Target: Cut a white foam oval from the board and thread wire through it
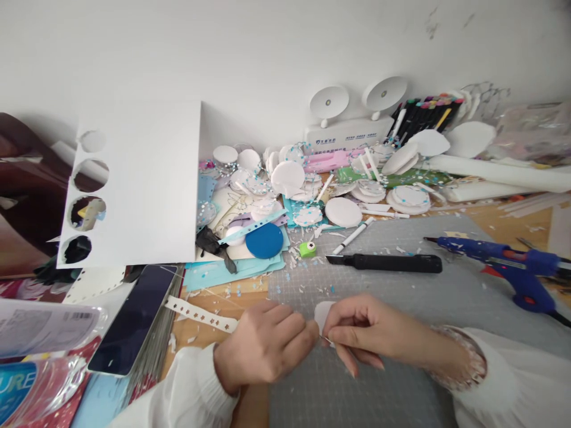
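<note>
Above the near part of the grey cutting mat [307, 392], both my hands are close together. My right hand [370, 333] pinches a small white round piece [323, 312], which is partly covered by its fingers. A thin light strand [325, 339] spans the narrow gap between the two hands. My left hand [272, 342] is curled into a fist, knuckles up, and its fingertips are hidden, so what it grips cannot be made out. Just beyond lie a black utility knife [397, 263], a white pen [354, 236] and a small green craft punch [307, 249].
A blue glue gun [513, 261] lies at the right. White discs [343, 212] and blue-dotted strands crowd the back, by an emergency light [348, 134]. Left are a phone [134, 321], a white board with round holes [147, 190], a punched strip [200, 314] and a blue disc [264, 240].
</note>
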Tool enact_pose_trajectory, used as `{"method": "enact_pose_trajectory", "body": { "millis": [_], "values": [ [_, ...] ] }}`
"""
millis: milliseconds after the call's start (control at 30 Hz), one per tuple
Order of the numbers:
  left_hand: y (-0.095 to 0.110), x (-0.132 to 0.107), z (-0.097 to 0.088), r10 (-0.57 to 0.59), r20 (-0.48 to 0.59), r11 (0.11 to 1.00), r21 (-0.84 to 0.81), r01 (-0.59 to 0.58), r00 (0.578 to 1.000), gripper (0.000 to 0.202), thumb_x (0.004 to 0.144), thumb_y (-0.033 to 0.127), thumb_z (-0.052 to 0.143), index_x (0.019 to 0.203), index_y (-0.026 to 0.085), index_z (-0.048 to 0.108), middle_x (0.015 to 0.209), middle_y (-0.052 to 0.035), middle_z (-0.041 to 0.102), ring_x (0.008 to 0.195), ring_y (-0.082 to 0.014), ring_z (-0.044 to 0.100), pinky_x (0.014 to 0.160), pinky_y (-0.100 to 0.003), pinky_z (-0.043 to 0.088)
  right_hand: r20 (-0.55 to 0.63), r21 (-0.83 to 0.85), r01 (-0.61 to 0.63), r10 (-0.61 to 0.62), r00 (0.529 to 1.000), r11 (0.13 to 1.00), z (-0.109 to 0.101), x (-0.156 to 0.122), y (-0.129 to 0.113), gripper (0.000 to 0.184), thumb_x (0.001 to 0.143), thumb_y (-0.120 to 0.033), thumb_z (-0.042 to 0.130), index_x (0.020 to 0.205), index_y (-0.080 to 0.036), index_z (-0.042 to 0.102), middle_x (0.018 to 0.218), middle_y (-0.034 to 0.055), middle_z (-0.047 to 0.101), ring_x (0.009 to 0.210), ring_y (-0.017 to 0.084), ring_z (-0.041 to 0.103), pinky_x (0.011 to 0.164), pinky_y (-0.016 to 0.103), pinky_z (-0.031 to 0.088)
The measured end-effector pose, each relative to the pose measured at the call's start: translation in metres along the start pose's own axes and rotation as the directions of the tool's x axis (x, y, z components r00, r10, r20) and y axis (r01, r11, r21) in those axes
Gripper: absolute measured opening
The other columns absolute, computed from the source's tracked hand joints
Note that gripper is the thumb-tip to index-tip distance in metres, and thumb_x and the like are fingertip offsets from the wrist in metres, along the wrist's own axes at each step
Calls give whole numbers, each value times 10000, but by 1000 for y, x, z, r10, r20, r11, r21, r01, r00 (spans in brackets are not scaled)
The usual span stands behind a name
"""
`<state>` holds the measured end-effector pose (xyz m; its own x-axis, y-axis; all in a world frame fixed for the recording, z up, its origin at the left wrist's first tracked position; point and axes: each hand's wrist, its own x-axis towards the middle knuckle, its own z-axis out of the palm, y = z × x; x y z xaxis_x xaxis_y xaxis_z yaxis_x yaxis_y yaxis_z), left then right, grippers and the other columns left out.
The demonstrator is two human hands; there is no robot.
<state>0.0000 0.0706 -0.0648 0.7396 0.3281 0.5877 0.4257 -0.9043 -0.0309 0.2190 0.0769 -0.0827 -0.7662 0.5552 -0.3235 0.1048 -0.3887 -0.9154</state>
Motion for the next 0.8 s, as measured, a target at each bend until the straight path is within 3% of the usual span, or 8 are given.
{"method": "enact_pose_trajectory", "body": {
  "millis": [500,800],
  "values": [
    [3,4,-4,-63,8,996,-61,63,998,347,989,117,261,841,121,575,541,20,468,473,-123,381,434,-294,259,-69,-10,38,-39,997,999,7,-3,-4,312,896,-439,584,796,-143,583,554,-5,637,371,31,321,352,171,208],
    [2,2,-3,-33,-6,998,-52,33,999,291,983,124,349,808,125,581,541,29,459,482,-121,380,440,-290,258,37,93,41,-45,998,995,3,0,2,307,903,-441,586,859,-138,610,597,-2,664,346,24,358,340,160,240]
  ]
}}
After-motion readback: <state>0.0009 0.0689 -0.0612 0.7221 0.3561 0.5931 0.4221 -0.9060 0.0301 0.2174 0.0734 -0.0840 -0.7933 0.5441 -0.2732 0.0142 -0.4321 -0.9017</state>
